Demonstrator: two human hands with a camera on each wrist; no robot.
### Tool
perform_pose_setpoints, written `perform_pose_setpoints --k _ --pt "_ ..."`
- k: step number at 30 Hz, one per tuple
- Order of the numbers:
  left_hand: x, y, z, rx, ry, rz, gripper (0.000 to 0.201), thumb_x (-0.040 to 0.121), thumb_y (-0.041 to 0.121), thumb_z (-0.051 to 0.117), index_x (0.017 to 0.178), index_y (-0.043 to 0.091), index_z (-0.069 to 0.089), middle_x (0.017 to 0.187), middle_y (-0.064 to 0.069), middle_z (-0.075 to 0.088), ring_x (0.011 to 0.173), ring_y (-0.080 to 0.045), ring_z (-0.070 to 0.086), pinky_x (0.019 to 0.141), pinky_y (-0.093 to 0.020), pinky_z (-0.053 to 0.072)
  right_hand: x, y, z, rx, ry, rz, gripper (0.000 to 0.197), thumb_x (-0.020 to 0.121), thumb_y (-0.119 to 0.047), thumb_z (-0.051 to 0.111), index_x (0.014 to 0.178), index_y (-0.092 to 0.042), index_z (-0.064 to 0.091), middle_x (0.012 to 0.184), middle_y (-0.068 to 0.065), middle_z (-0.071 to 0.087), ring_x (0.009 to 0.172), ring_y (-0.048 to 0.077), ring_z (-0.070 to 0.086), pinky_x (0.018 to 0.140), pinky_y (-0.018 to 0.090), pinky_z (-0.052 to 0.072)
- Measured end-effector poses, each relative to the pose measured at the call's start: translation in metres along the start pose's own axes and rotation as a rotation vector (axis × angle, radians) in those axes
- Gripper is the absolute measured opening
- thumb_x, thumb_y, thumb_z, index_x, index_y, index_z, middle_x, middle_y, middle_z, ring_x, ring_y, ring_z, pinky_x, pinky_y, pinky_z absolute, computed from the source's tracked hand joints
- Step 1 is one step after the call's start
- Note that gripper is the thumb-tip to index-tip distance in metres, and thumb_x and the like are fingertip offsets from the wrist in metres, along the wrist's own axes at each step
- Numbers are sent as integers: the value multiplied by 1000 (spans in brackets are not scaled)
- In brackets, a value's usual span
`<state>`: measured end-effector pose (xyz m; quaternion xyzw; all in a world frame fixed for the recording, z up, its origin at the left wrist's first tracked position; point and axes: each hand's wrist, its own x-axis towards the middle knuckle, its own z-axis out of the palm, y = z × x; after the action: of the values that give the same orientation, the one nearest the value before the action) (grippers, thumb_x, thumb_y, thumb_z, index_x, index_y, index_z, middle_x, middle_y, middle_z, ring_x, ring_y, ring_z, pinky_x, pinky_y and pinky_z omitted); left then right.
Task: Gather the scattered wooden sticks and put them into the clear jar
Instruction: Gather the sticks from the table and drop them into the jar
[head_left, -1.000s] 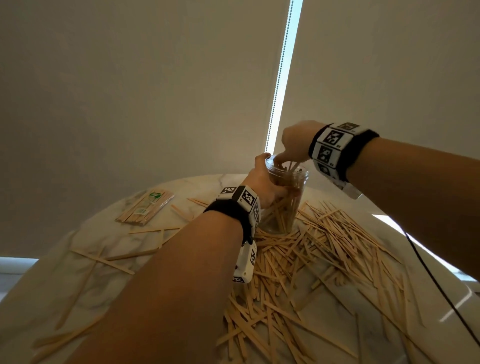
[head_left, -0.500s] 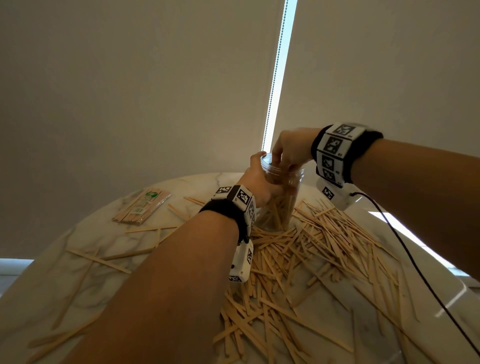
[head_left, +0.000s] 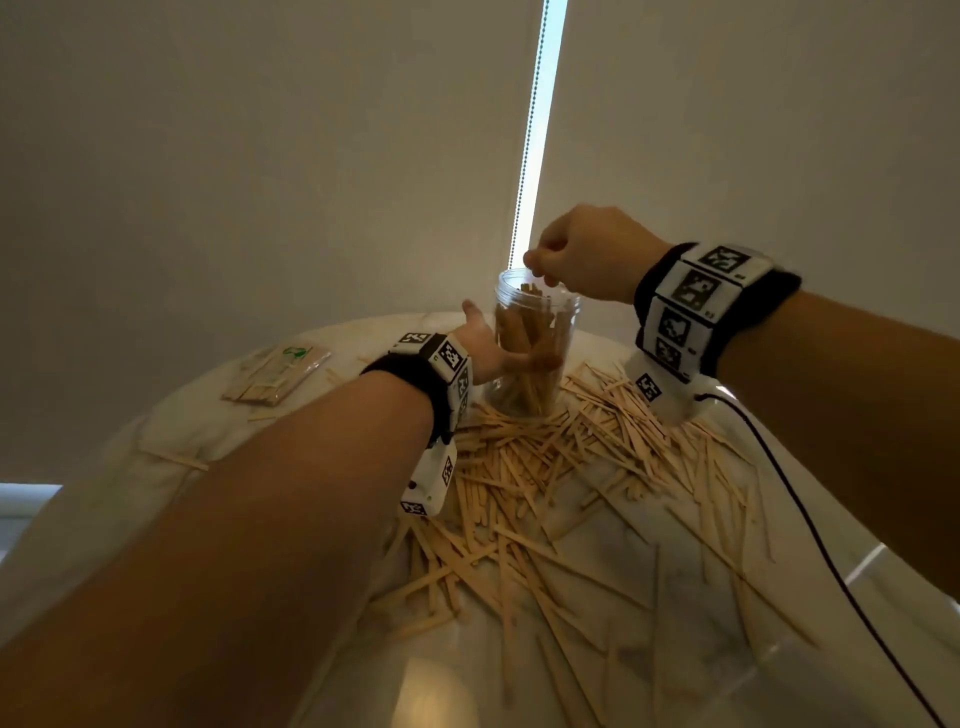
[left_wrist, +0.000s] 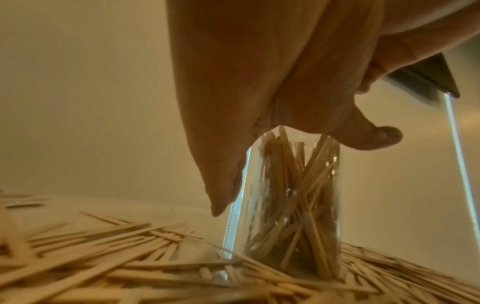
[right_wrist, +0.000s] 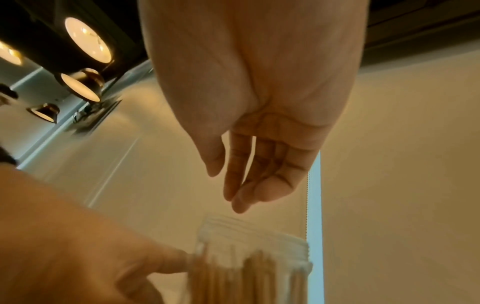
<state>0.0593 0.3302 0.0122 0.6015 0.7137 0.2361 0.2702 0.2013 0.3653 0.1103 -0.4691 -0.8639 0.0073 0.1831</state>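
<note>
The clear jar (head_left: 535, 322) stands upright on the round marble table (head_left: 156, 447), holding several wooden sticks on end. My left hand (head_left: 501, 340) grips its middle from the left; its fingers show through the far wall and the thumb touches the near side. My right hand (head_left: 540, 273) hovers just above the jar mouth, fingers hanging loosely, nothing in them (right_wrist: 233, 185). Scattered wooden sticks (head_left: 545, 483) lie in a thick pile around and in front of the jar (left_wrist: 293, 195).
A flat packet of sticks (head_left: 275, 371) lies at the table's back left, with a few stray sticks near it. A black cable (head_left: 810, 519) runs from my right wrist across the table's right side. A blind's bead cord (head_left: 524, 171) hangs behind the jar.
My right hand has lifted out of the jar mouth and its fingers are now empty. My left hand has slid from the jar's rim down to its middle.
</note>
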Motion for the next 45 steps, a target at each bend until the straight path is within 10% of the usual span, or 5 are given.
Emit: perform_pose_setpoints --k 8,13,28,33,45 --pt "-103 -31 -38 396 -3 -18 56 80 56 74 113 10 71 108 -5 72 94 -20 65 75 -25 48 -129 -31 41 -23 -531 143 58 91 -67 51 92 -13 74 74 -1 75 63 15 71 71 32 61" --pt "-166 -80 -59 719 -65 -183 61 83 61 67 114 9 67 100 -3 66 89 -21 58 76 -29 47 -213 -66 28 -241 -788 92 75 76 -88 46 64 -14 57 61 -1 62 51 13 53 61 25 47" --pt "-203 -102 -24 566 -35 -223 51 93 57 56 97 7 66 99 -9 67 89 -24 63 72 -30 45 -219 -55 59 -184 -624 162 18 85 -17 71 97 -4 75 96 9 74 81 21 66 70 28 54" --pt "-197 -76 6 554 -87 -173 96 66 95 39 104 12 70 103 -11 71 93 -26 66 84 -36 54 -211 -68 61 -118 -551 269 59 96 -64 44 84 -10 64 90 7 67 85 20 64 76 29 51" --pt "-187 -61 16 603 -100 -113 41 84 39 75 111 10 66 101 -7 66 86 -21 59 73 -29 50 -201 -68 75 -224 -556 153 45 89 -45 69 113 -7 67 107 7 68 100 23 64 86 31 51"
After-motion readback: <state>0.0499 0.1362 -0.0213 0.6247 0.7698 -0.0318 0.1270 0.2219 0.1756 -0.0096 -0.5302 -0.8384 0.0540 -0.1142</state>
